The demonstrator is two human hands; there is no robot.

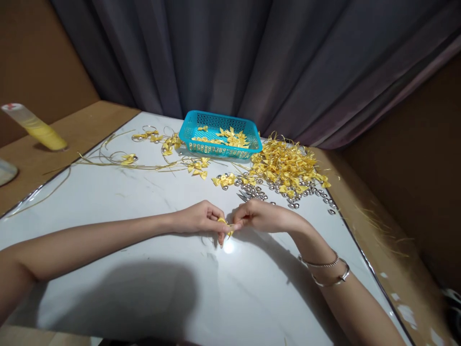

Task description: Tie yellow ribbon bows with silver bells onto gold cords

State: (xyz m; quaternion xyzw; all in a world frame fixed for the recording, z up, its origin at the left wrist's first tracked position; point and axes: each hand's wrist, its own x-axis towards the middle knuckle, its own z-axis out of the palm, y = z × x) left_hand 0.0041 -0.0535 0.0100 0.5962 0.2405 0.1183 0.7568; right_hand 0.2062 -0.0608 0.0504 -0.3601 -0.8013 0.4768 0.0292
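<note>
Yellow satin-like ribbon shows between the two hands in the head view: a small bow (230,233) held just above the white, marble-patterned tabletop (108,192), near its middle. The left hand (201,217) grasps the bow, thumb and fingers closed on it. The right hand (257,215) pinches at its near side, fingertips meeting the left thumb; whether they grip the ribbon or a thin cord is too small to tell. Two bracelets (329,275) circle the right forearm.

Just beyond the right hand lie scissors (243,196), blades apart, partly hidden by it, among silver rounded pieces (254,191). Behind these, to the right, is a heap of yellow bows (284,163) with gold cords. A turquoise perforated basket (223,152) stands left of the heap, holding more bows (234,138). Long cords (158,168) trail leftward across the tabletop, and a tilted clear container (45,134) with yellow contents appears at far left.
</note>
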